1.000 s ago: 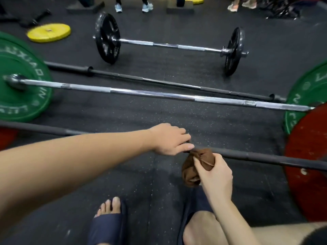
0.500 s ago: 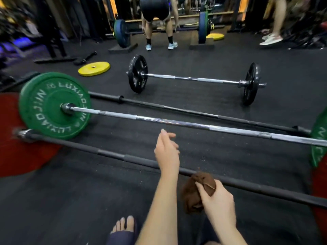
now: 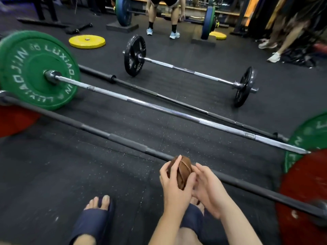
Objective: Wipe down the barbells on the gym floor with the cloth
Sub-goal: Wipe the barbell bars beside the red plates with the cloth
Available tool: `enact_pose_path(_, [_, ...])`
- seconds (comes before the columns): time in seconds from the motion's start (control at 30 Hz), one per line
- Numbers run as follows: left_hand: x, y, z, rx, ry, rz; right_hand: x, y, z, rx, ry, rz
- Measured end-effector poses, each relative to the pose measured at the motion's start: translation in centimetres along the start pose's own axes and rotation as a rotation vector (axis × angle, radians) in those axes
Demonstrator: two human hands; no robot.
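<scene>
A bunched brown cloth (image 3: 184, 171) is gripped in my left hand (image 3: 174, 188), fingers curled round it, just above the nearest barbell. My right hand (image 3: 209, 190) lies beside the cloth with relaxed fingers, its tips close to it. The nearest barbell is a black bar (image 3: 123, 140) with red plates (image 3: 304, 190), running left to right under my hands. Behind it lies a chrome bar (image 3: 159, 107) with green plates (image 3: 38, 69), then a bare black bar (image 3: 155, 93), then a short chrome barbell (image 3: 191, 72) with black plates.
My feet in dark slides (image 3: 93, 220) stand on the black rubber floor. A yellow plate (image 3: 87, 41) lies at the back left. A person (image 3: 162, 16) bends over a loaded bar at the back, and another person's legs (image 3: 281, 39) are at the far right.
My left hand drew back from the black bar and took hold of the cloth. My right hand let the cloth go and opened beside it. The view rose toward the back of the gym.
</scene>
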State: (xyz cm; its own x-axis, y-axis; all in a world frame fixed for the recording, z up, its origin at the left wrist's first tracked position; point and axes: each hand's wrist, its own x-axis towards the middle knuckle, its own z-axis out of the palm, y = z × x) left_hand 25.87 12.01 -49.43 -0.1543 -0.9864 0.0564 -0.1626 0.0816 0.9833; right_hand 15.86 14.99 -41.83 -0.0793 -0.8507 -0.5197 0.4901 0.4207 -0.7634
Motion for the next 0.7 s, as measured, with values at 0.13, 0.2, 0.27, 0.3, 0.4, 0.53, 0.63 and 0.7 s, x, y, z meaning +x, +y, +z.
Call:
enact_pose_path(0.13, [-0.5, -0.5, 1.3, -0.122, 0.15, -0.145, 1.0, -3.7, -0.1, -0.834, 0.236, -0.028])
enact_pose_path(0.2, [-0.9, -1.4, 1.4, -0.056, 0.17, -0.124, 2.0, -6.3, -0.3, -0.881, 0.381, -0.178])
enact_pose_path(0.27, [-1.4, -1.7, 2.0, 0.072, 0.142, -0.072, 3.8, -7.8, -0.7, -0.998, 0.47, -0.238])
enact_pose_path(0.3, [-1.7, -1.6, 2.5, 0.126, 0.127, -0.047, 4.7, -7.7, -1.0, -1.098, 0.463, -0.193])
enact_pose_path(0.4, [-1.7, -0.2, 3.5, 0.069, 0.186, -0.082, 6.9, -3.9, -2.7, -1.44, 0.487, 0.051])
enact_pose_path(0.53, [0.7, -0.2, 3.1, -0.017, 0.324, -0.132, 7.2, -2.7, -3.1, -1.562, 0.621, 0.081])
enact_pose_path(0.63, [2.3, -0.7, 2.5, -0.033, 0.426, -0.137, 7.6, -3.3, -2.9, -1.579, 0.592, 0.105])
enact_pose_path(0.7, [2.7, -1.2, 2.4, -0.071, 0.5, -0.166, 7.8, -3.0, -3.1, -1.617, 0.614, 0.095])
